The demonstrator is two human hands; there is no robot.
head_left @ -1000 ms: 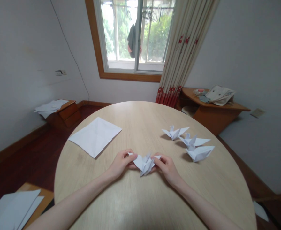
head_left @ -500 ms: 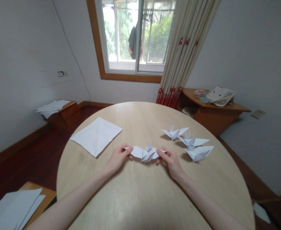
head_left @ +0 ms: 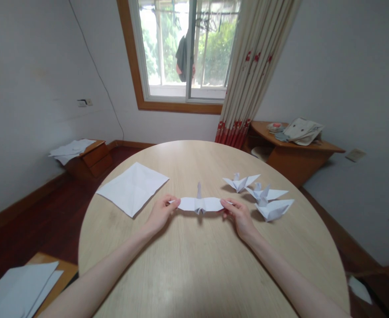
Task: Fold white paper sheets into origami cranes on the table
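Note:
A white origami crane (head_left: 200,204) is stretched between my two hands, its wings spread nearly flat and one thin point sticking up and away from me. My left hand (head_left: 163,211) pinches the left wing tip between thumb and fingers. The right wing tip is pinched the same way by my right hand (head_left: 239,215). To the right of that hand stand three folded paper cranes: a far one (head_left: 240,182), a middle one (head_left: 264,192) and a near one (head_left: 274,209). A creased square sheet of paper (head_left: 133,189) lies flat beyond my left hand.
Everything sits on a round wooden table (head_left: 211,274). White sheets (head_left: 18,287) lie on a surface at lower left, and more papers (head_left: 71,149) cover a small cabinet (head_left: 97,158). A corner desk (head_left: 300,154) holds a cloth bag (head_left: 303,131). A curtain (head_left: 247,75) hangs by the window.
The crane in my hands was skewed and is now pulled straighter, its wings flatter and level. My hands have moved slightly apart.

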